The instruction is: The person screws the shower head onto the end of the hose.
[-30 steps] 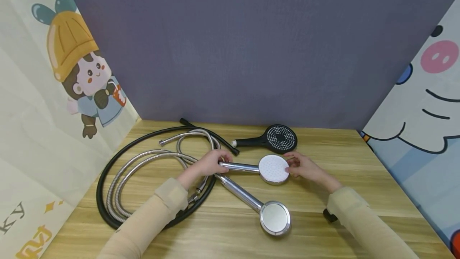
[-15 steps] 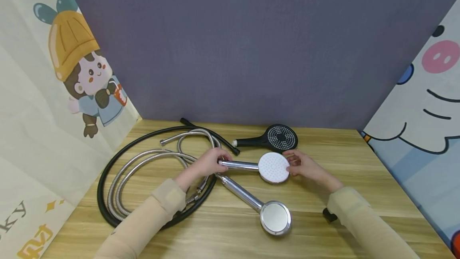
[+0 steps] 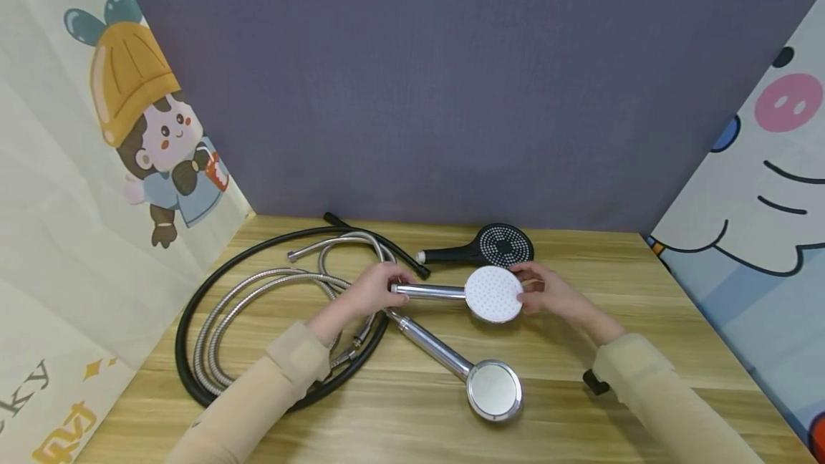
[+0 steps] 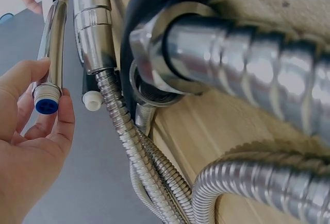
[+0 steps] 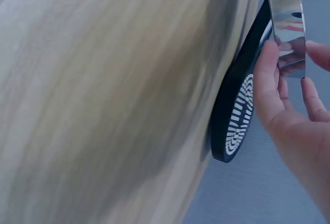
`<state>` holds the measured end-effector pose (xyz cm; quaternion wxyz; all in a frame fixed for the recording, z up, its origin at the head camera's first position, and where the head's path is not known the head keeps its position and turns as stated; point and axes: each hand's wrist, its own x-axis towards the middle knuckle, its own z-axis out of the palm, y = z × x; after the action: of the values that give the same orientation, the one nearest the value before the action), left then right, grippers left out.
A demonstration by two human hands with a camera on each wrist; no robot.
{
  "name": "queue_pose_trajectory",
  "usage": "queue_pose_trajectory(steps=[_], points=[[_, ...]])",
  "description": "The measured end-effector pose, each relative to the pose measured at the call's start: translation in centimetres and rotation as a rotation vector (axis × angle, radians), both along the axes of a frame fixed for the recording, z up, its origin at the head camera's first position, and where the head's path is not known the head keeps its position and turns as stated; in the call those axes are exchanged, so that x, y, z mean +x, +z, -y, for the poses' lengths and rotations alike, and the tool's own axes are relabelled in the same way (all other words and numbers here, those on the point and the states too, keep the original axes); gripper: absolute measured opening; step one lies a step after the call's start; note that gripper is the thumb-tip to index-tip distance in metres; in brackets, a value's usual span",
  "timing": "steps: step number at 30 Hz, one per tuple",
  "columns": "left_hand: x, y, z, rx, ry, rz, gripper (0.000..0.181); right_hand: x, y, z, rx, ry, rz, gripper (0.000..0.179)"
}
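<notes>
Both hands hold a chrome shower head with a white spray face [image 3: 493, 294] above the table. My left hand [image 3: 375, 288] pinches the handle near its threaded end [image 4: 47, 98], where a blue insert shows in the left wrist view. At the other end, my right hand [image 3: 551, 293] grips the rim of the head between thumb and fingers; the right wrist view shows the shiny rim [image 5: 289, 23] between them. Just behind lies a black shower head [image 3: 499, 246]. In front, a second chrome shower head [image 3: 493, 390] lies attached to a metal hose [image 4: 124, 116].
Coiled metal hoses [image 3: 205, 349] and a black hose [image 3: 183, 328] lie on the left of the wooden table [image 3: 644, 292]. A grey panel [image 3: 451, 92] closes the back. Printed cloths hang at the left [image 3: 58, 199] and right [image 3: 773, 249].
The white-faced shower head has risen slightly, its spray face moving a little up and right in the head view. Both hands have kept their hold on it.
</notes>
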<state>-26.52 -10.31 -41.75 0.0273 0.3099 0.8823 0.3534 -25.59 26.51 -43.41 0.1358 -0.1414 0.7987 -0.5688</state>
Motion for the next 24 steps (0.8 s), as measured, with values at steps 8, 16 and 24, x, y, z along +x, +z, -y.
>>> queue_pose_trajectory(steps=[8, 16, 24], points=[[0.3, 0.3, 0.1, 0.053, -0.014, -0.013, 0.024, 0.4, 1.2, -0.2, -0.031, 0.001, 0.012, 0.063], [0.9, 0.8, 0.1, 0.093, -0.015, -0.034, 0.027, 1.0, 2.2, -0.1, -0.009, -0.04, -0.025, 0.062], [1.5, 1.1, -0.1, 0.109, 0.033, -0.059, 0.027, 1.6, 3.5, -0.3, -0.032, -0.029, -0.045, 0.06]])
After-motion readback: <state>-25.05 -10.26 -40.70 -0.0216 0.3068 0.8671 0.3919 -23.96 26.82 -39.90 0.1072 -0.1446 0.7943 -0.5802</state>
